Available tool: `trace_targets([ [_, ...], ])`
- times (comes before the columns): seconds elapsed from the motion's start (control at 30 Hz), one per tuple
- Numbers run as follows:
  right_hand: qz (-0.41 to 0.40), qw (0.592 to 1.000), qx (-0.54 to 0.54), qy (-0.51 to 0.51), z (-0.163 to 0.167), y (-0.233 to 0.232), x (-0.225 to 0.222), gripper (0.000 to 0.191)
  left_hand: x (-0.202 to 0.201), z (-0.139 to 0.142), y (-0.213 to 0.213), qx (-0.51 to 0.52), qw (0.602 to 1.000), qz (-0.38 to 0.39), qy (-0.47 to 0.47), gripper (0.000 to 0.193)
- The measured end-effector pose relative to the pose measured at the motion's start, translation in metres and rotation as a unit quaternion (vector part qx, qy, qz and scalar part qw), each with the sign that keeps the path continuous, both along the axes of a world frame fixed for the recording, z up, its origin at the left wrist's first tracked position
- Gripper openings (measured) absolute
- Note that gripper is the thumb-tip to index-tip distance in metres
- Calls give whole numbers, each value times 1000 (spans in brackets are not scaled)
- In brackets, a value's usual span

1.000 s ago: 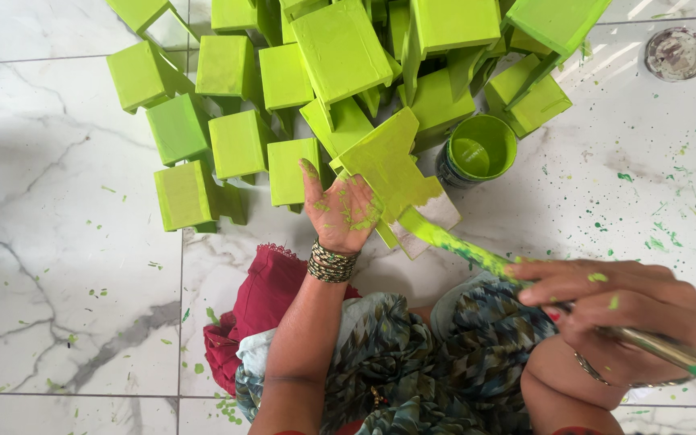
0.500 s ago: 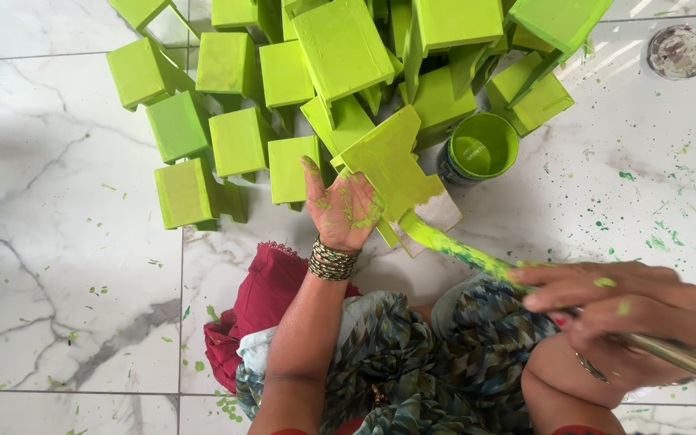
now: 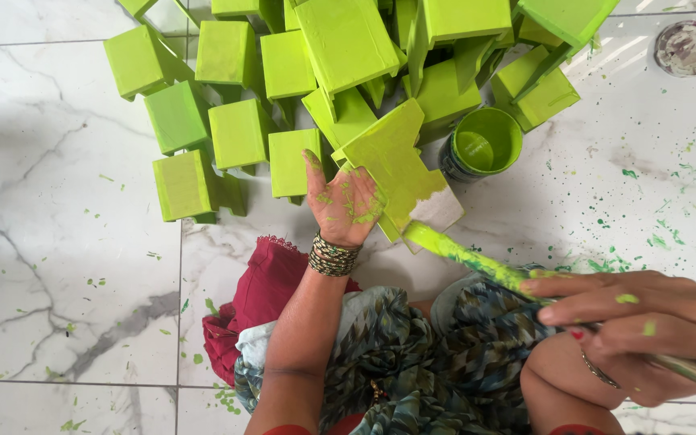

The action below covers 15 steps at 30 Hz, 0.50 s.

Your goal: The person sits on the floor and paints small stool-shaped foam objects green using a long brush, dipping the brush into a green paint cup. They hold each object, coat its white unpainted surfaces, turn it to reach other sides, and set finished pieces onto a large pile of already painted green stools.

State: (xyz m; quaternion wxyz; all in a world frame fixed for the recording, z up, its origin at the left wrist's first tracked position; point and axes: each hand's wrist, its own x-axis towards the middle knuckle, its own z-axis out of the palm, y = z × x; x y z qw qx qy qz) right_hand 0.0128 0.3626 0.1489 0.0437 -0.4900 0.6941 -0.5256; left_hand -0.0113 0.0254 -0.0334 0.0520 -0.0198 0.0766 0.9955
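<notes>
Head view: a half-painted wooden piece (image 3: 400, 173) is gripped at its left edge by the left hand (image 3: 344, 201), beside the pile of green blocks (image 3: 283, 80).
Right hand: the right hand (image 3: 638, 326) is clenched on a paintbrush (image 3: 477, 259), its bristles touching the piece's lower edge.
Open room: bare floor is seen left of the pile.
Container: green paint is held in a pot (image 3: 481, 143) just right of the piece.
Surface: white marble tiles (image 3: 58, 266), speckled green.
</notes>
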Motion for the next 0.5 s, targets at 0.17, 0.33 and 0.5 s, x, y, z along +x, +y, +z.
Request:
trace_targets([
  [0.17, 19, 999, -36, 10, 5, -15, -11, 19, 1, 1, 2, -13, 1000, 2, -2, 95],
  [0.33, -19, 1000, -19, -5, 1, -19, 4, 20, 2, -7, 1, 5, 1000, 5, 10, 96],
  [0.5, 10, 999, 28, 12, 0, 10, 3, 16, 1, -11, 1, 10, 1000, 3, -14, 94],
])
